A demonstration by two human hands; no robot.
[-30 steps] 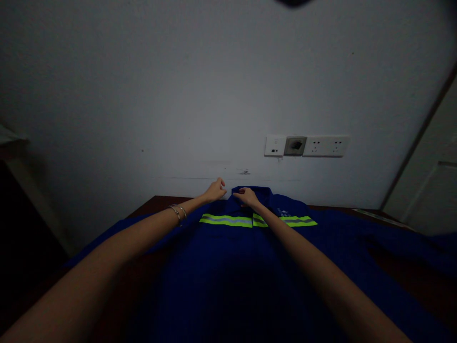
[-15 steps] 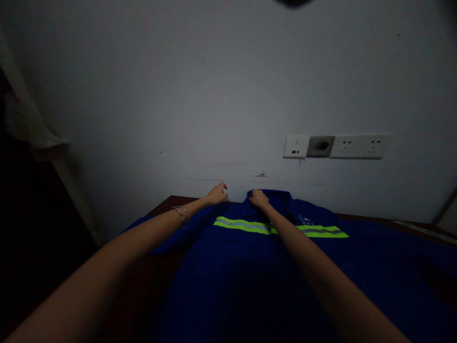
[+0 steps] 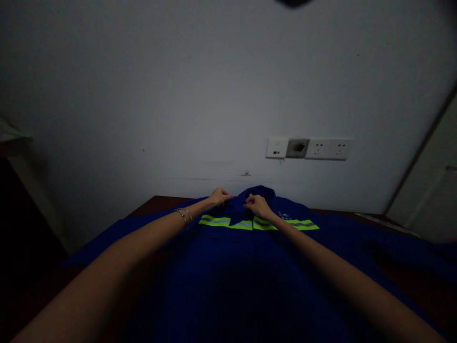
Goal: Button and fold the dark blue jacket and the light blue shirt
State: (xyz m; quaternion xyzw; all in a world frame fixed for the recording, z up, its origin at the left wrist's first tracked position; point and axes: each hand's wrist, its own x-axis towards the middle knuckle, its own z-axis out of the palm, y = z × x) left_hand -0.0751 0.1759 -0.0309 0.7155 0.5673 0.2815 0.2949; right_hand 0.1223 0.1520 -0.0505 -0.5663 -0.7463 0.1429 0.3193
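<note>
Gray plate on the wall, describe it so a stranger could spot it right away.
Find the pale wall behind the blue garment. Up and right of the collar, the gray plate sits between a white plate on its left and a wider white plate on its right. It alone is gray, with a dark patch in the middle.

Blue work jacket spread front up, collar at the far edge

I see a deep blue work jacket (image 3: 214,257) lying front up on the dark reddish table (image 3: 152,206). Its collar (image 3: 266,191) stands partly raised by the far edge. The sleeves spread toward the left and right edges. I make out a yellow-green and grey reflective stripe (image 3: 303,224) across the chest, partly overlapped by a dark pointed flap left of centre, and pale markings (image 3: 284,216) on the right. The lower part is too shadowed to read.
</note>
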